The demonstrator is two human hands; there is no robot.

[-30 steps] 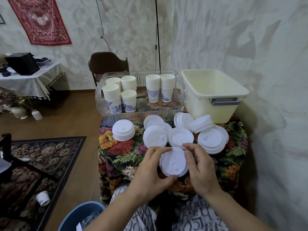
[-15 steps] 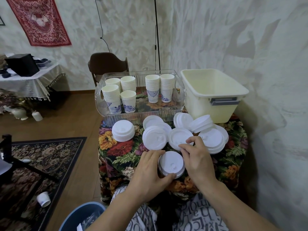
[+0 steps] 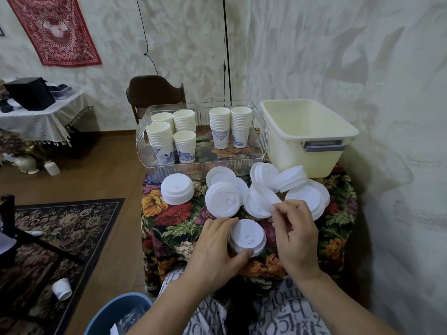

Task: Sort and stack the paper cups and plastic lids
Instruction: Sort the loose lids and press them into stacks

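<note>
Lid stack between hands, left hand gripping

Dark wooden chair behind the floral-clothed table, red wall hanging, patterned rug.

Pale mottled walls are seen, a red hanging fixed at upper left. A dark chair is set against the wall. A side table is draped in white cloth. A patterned rug is laid on the brown floor.
</note>
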